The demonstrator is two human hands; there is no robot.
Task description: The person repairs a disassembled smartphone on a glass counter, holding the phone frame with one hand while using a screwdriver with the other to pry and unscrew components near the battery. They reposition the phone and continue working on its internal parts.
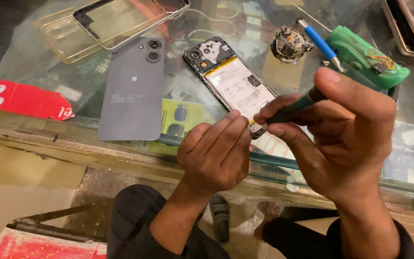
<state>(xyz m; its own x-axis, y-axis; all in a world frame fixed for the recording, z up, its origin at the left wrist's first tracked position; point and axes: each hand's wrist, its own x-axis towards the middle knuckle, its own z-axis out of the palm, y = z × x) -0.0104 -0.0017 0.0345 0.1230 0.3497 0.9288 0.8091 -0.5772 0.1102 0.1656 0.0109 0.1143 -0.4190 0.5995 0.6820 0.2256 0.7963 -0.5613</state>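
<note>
An opened phone lies on the glass counter, its white battery and circuit board exposed. Its grey back cover rests to the left. My right hand grips a dark green screwdriver, whose tip points down at the phone's near end. My left hand sits beside it, fingertips curled and pinched at the phone's lower edge next to the tool tip; whether it holds anything small is hidden.
A clear phone case and a metal frame lie at the back left. A green tool, a blue-handled tool and a round metal part sit at the back right. A red packet lies left.
</note>
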